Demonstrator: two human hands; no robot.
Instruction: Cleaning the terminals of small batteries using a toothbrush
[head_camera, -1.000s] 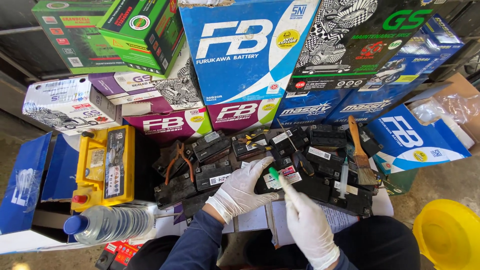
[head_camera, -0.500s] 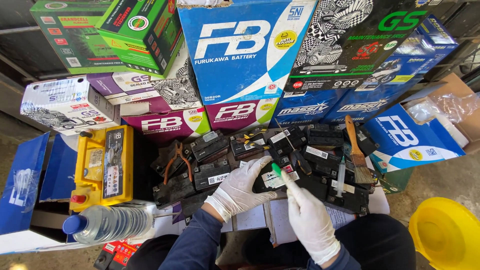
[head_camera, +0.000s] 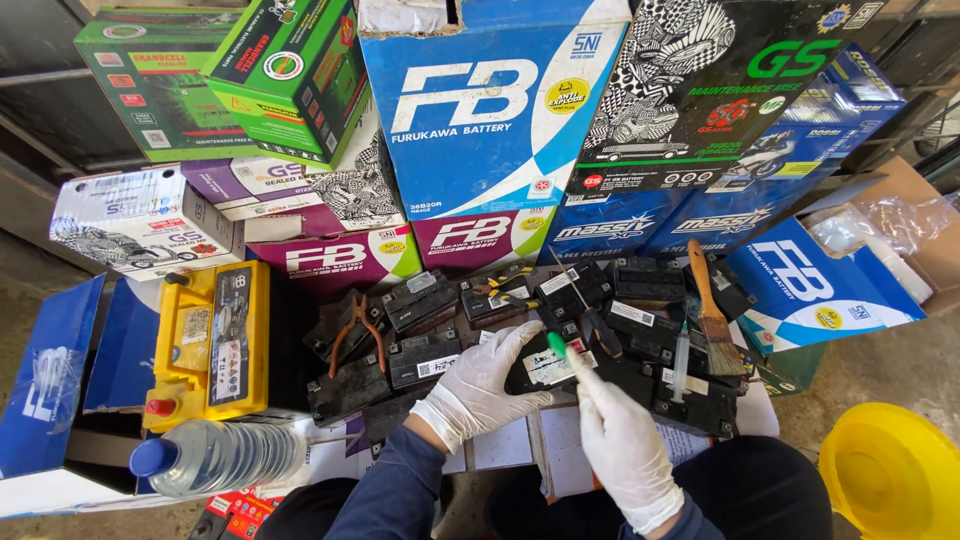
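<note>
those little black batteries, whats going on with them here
A person in white gloves works over a pile of small black batteries. The left hand steadies one battery while the right hand holds a thin tool with a green tip against its top. A paintbrush, a syringe and pliers lie on the pile. A yellow battery and a clear bottle sit to the left, with cardboard boxes stacked behind.

A yellow battery (head_camera: 210, 342), a clear bottle (head_camera: 225, 457), a paintbrush (head_camera: 712, 318) and stacked cardboard boxes (head_camera: 480, 130) lie about.
</note>
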